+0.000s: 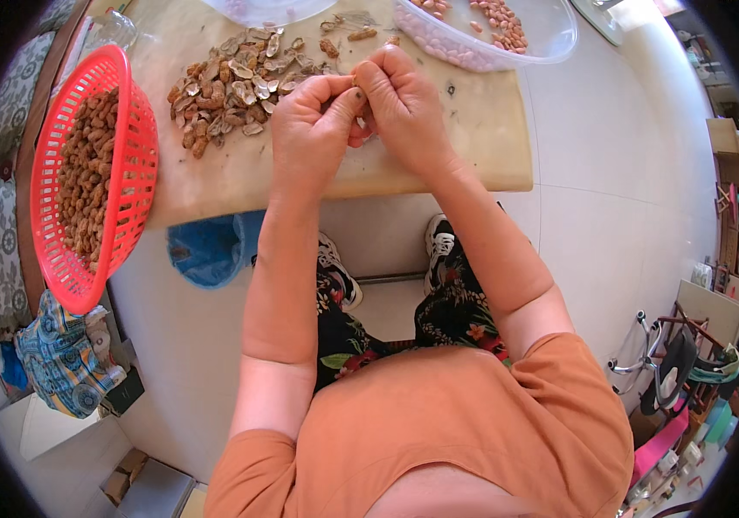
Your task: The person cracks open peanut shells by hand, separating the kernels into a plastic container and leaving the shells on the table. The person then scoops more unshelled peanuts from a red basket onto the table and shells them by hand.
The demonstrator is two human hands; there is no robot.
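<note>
My left hand (318, 129) and my right hand (405, 110) meet above the table, thumbs and fingertips pressed together. Between them they pinch a small tan peanut (354, 81), mostly hidden by the fingers. Left of my hands spreads a heap of cracked peanut shells (240, 84), some showing pale insides. Beyond my fingertips lie a few loose peanuts (362, 34) with dry stalks. A clear plastic tub (551, 45) at the far right of the table holds shelled pink kernels (502, 26). Unshelled peanuts (88, 168) fill much of a red plastic basket (133, 149) on the left.
The table (486, 149) has a pale yellowish cover. Another translucent container (266, 8) stands at its far edge, near a clear glass jar (114, 29). A blue bin (207, 252) is below the near edge. At right, an overturned-looking chair base (645, 353) lies among clutter.
</note>
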